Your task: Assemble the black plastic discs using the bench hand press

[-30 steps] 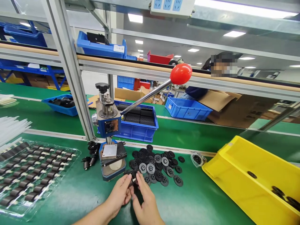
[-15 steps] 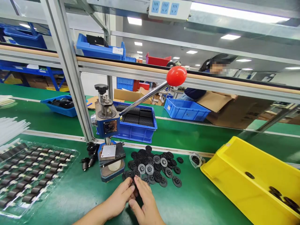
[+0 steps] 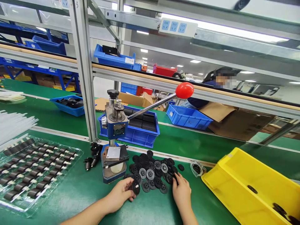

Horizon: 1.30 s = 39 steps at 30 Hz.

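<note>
My left hand [image 3: 120, 194] pinches a small black disc part [image 3: 136, 187] upright, just in front of the blue hand press [image 3: 114, 147]. My right hand [image 3: 181, 190] rests on the right edge of a pile of black discs [image 3: 152, 171] on the green mat, fingertips touching a disc; whether it grips one I cannot tell. The press lever with its red knob [image 3: 184, 90] points up to the right.
A clear tray of black rollers [image 3: 32, 170] lies at the left. A yellow bin [image 3: 254, 187] holding a few discs stands at the right. Loose black parts [image 3: 92, 155] sit left of the press. Blue bins [image 3: 140, 126] and a person are beyond the frame.
My hands were together over one part; now they are apart. The right hand has moved right to the pile's edge, the left keeps the disc. The camera has tilted up a little.
</note>
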### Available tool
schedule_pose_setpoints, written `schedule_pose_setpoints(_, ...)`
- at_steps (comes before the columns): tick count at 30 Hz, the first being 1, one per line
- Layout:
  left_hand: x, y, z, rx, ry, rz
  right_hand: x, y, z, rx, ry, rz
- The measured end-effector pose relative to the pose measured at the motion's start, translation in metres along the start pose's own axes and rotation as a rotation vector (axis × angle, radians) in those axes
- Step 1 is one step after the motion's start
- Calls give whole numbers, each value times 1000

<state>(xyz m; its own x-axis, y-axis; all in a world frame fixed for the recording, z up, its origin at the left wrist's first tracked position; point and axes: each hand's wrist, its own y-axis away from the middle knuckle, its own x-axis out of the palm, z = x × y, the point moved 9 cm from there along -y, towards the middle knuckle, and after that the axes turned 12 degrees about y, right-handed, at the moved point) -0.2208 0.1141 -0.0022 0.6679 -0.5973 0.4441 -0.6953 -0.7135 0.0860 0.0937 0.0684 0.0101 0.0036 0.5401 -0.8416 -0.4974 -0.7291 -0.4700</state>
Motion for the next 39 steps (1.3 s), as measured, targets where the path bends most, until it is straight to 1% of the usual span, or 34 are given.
schedule_pose_setpoints(3,2,-2,-6,42,-17,-13,-3,-5,3,-36,-51,-7)
schedule_pose_setpoints(6,2,3,-8,61,-43,-23,-14,-7,2,-11,-95,-22)
schedule_pose_setpoints(8,-2,9,-7,54,-53,-49,-24,2,2,37,-121,-41)
schedule_pose_setpoints(10,-7,15,-3,35,-40,-78,-31,20,9,62,-159,-39)
schedule_pose_setpoints(12,-7,19,0,20,0,-86,-32,47,30,6,-229,4)
schedule_pose_setpoints(14,-4,20,3,13,50,-78,-32,76,61,-149,-312,65)
schedule_pose_setpoints(16,-1,20,6,-7,94,-69,-35,101,88,-308,-326,80)
schedule_pose_setpoints(18,1,19,10,-45,120,-72,-39,116,102,-373,-281,70)
schedule_pose_setpoints(20,1,20,13,-73,123,-78,-42,120,104,-351,-222,70)
schedule_pose_setpoints(22,0,21,14,-77,112,-82,-42,121,102,-325,-172,103)
schedule_pose_setpoints(25,0,24,13,-68,83,-79,-39,122,104,-328,-130,168)
schedule_pose_setpoints(28,1,26,13,-82,36,-82,-36,124,106,-317,-105,200)
schedule_pose_setpoints(34,6,28,11,-121,15,-94,-36,126,109,-303,-79,207)
schedule_pose_setpoints(39,8,27,12,-145,-1,-103,-34,124,106,-299,-60,207)
